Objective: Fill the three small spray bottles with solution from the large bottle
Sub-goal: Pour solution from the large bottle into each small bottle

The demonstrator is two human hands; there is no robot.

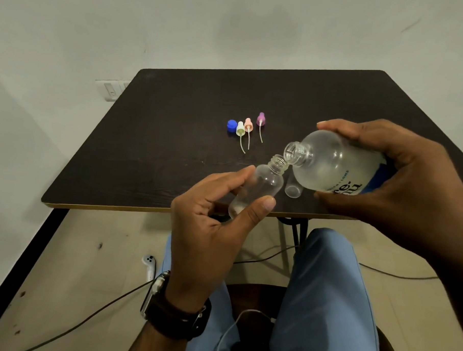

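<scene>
Head view, looking down over a dark surface (173,146) that fills the middle of the frame.

Centre frame, just below middle: left hand (209,227), fingers (235,178) and thumb curled round a small clear spray bottle (264,184), uncapped, tilted with its threaded neck pointing up and to the right. A little liquid pooled at its lower end.

Right of centre: right hand (384,171), fingers over the top and thumb underneath, gripping the large bottle (331,163), frosted clear with a blue label and dark lettering. Tipped nearly sideways, open mouth angled down and left, touching or just above the small bottle's neck; cannot tell which.

Between the two held bottles, low on the surface: another small clear container (293,187), mostly hidden behind the large bottle, only its lower part showing.

Upper centre of the surface, well apart from the hands: a blue cap (231,125), and just to its right three spray tops in a row, each with a thin dip tube trailing toward the near edge — white spray top (240,128), pink spray top (248,124), purple spray top (260,119).

Lower left of centre: dark wristwatch (176,311) on the left wrist. Bottom of frame: blue trousers (325,299), cables across the floor, a white controller (149,263) on the floor at lower left.
</scene>
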